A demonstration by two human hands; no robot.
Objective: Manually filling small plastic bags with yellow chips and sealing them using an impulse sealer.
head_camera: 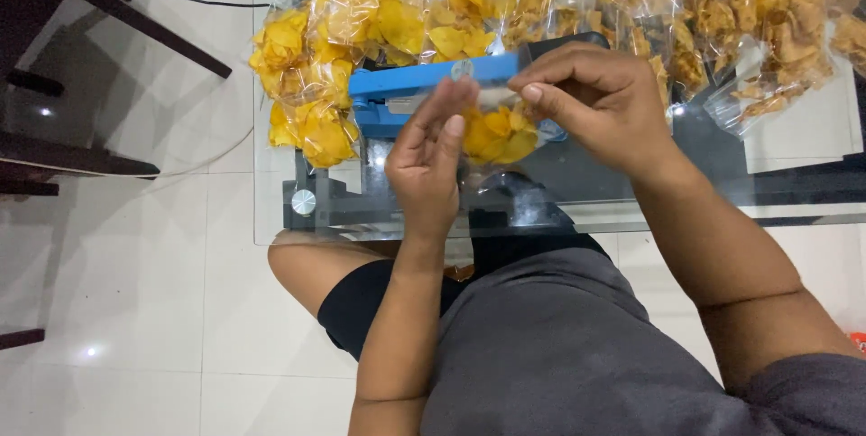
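Note:
A small clear bag of yellow chips is held up in front of me, over the near edge of the glass table. My left hand grips its left side with the fingers pointing up. My right hand pinches the bag's top edge between thumb and fingers. Just behind the bag lies a blue heat sealer with a black handle end, its arm down.
Sealed clear bags of yellow chips lie heaped left of the sealer. Bags of browner snacks cover the table's far right. Dark wooden furniture legs stand on the white tiled floor at left. My knee pokes out under the table.

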